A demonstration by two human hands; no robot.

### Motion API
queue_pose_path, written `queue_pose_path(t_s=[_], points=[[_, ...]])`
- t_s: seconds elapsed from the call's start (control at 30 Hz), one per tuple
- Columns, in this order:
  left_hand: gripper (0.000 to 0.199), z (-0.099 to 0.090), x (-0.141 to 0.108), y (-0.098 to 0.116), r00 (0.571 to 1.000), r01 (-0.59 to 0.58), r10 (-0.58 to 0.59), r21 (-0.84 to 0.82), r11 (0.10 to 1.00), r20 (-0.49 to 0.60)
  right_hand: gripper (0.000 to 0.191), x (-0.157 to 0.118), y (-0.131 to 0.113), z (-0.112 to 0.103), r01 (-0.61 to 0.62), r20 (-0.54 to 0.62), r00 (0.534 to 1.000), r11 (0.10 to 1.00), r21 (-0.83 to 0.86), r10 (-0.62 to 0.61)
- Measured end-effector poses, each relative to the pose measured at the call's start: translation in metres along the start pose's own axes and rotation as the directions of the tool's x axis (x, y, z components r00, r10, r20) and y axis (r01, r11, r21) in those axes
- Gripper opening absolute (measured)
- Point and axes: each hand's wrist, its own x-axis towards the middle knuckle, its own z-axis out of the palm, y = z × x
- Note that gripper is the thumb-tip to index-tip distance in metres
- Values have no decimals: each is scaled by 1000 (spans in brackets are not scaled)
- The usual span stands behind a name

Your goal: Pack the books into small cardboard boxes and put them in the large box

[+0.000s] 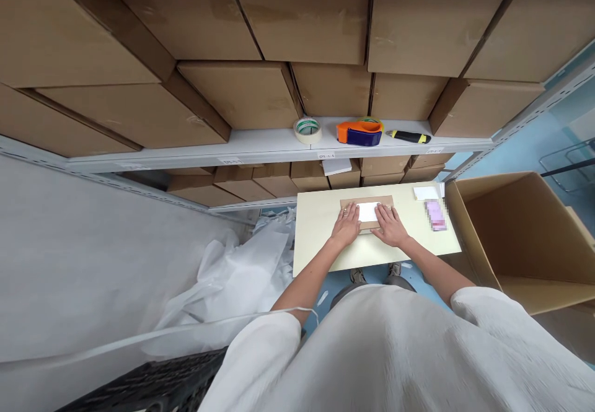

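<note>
A small flat brown cardboard piece [346, 203], perhaps a box, lies on the pale yellow tabletop [316, 229]. On it rests a white rectangular label or sheet [369, 212]. My left hand [346, 226] lies palm down over the left end of the white sheet, fingers stretched out. My right hand [390, 226] is flat on its right end, fingers also extended. Neither hand grasps anything. To the right on the same tabletop are a white rectangular item [426, 193] and a blurred pink-purple item [436, 215].
Cardboard boxes fill the shelf [260, 139] ahead. On its edge sit a tape roll [307, 130], an orange-and-blue tape dispenser [359, 132] and a black-and-yellow cutter [409, 136]. A large open carton [474, 232] stands right; white wrapping sheets [242, 276] lie left.
</note>
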Motion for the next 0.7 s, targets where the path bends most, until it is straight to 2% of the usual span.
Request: queue_pose_path(t_s=[0.1, 0.2, 0.27, 0.33, 0.43, 0.6, 0.7], points=[[78, -3, -2, -2, 994, 113, -113, -1, 994, 14, 98, 1, 0, -1, -141, -40, 989, 990, 10, 142], [84, -13, -1, -8, 992, 116, -115, -4, 993, 48, 97, 7, 8, -11, -217, -38, 975, 974, 58, 219], [98, -22, 3, -13, 994, 79, -78, 0, 997, 81, 105, 15, 16, -23, -199, 30, 980, 977, 82, 197], [119, -31, 11, -16, 992, 34, -35, 10, 999, 121, 125, 25, 25, -35, -145, 139, 981, 986, 82, 133], [141, -38, 24, -17, 986, -5, 0, 32, 999, 165, 149, 40, 35, -45, -106, 272, 959, 992, 65, 84], [144, -33, 33, -13, 959, -14, -1, 49, 999, 283, 156, 47, 40, -41, -134, 365, 926, 987, 84, 95], [140, -28, 30, -10, 960, -51, 31, 64, 997, 277, 158, 39, 39, -37, -125, 357, 929, 990, 63, 95]])
